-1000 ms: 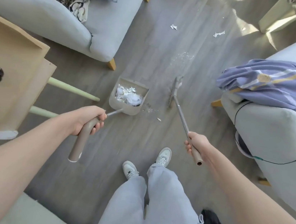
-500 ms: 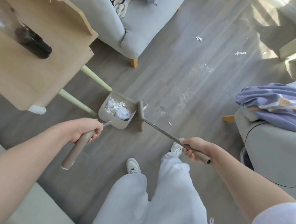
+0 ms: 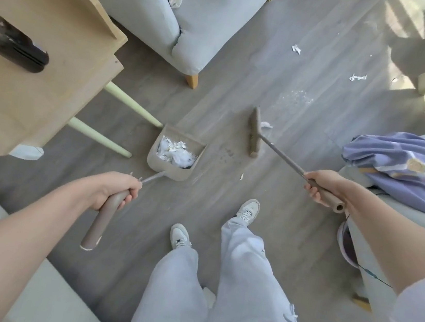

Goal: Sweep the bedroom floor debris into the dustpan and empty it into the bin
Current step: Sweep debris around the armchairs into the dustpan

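Taupe grip, right hand (image 3: 321, 187) wrapped closed round the upper end of the broom (image 3: 280, 153), fingers curled under, a short stub of handle poking out past the palm at right centre of the frame. From there the shaft runs up and to the left to the broom head (image 3: 254, 132), set on the grey floor (image 3: 246, 57) with its long axis running up-down in the frame. A white scrap (image 3: 266, 125) lies touching the head on its right, the side away from the pan. Dustpan (image 3: 176, 153) sits left of the head, apart from it, already holding a heap of white paper bits (image 3: 176, 153). Left hand (image 3: 118, 191) fisted round the pan's long handle, lower left. My read: next stroke must draw leftward toward the pan. More debris up-frame: a powdery patch (image 3: 297, 96) and two paper pieces (image 3: 296, 49) (image 3: 357, 77), well apart from the pan. No bin that I can tell for certain.
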The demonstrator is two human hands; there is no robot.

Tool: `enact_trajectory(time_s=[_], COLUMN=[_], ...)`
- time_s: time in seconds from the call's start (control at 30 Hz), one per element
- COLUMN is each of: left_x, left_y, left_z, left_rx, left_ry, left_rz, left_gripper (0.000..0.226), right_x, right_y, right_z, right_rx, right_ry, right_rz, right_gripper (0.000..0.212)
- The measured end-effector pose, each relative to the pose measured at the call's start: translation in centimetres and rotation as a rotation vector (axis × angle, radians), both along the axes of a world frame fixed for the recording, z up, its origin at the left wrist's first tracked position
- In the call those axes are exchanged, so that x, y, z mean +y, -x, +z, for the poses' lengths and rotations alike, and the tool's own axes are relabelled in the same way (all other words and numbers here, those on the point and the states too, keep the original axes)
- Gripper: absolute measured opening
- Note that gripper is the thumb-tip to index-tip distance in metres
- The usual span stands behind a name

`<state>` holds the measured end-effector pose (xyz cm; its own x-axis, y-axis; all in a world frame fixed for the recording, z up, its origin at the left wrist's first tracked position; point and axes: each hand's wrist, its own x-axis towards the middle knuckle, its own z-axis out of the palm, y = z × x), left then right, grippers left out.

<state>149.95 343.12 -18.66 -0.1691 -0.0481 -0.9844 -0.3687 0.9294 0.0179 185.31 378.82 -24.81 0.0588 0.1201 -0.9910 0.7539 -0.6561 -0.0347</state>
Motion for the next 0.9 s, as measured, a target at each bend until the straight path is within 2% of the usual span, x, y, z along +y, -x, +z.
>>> enact_trajectory(time_s=[0.2, 0.27, 0.43, 0.5, 0.67, 0.9], left_x=[2.6, 3.6, 6.0, 7.1, 9.9, 15.7], left_y=[-0.6, -0.9, -1.2, -1.3, -2.2, -3.4], left_z=[0.4, 0.8, 1.5, 1.5, 1.0, 0.2], left_rx=[-0.004, 0.004, 0.025, 0.034, 0.039, 0.021], left_ry=[0.005, 0.008, 0.017, 0.019, 0.014, 0.018], left_rz=[-0.030, -0.056, -0.113, -0.118, -0.082, -0.019], left_gripper=[0.010, 0.011, 0.012, 0.012, 0.012, 0.013], right_x=[-2.0, -3.9, -6.0, -4.4, 2.8, 11.8], right_y=[-3.8, -5.1, -7.2, -7.9, -9.0, -5.2], right_z=[3.2, 3.0, 1.6, 1.5, 1.9, -0.4], right_rx=[0.024, 0.035, 0.008, 0.000, -0.009, -0.020], right_ry=[0.063, 0.123, 0.153, 0.091, -0.074, -0.278], right_rz=[0.021, 0.040, 0.239, 0.323, 0.336, 0.475], right_gripper=[0.029, 0.023, 0.024, 0.031, 0.037, 0.029])
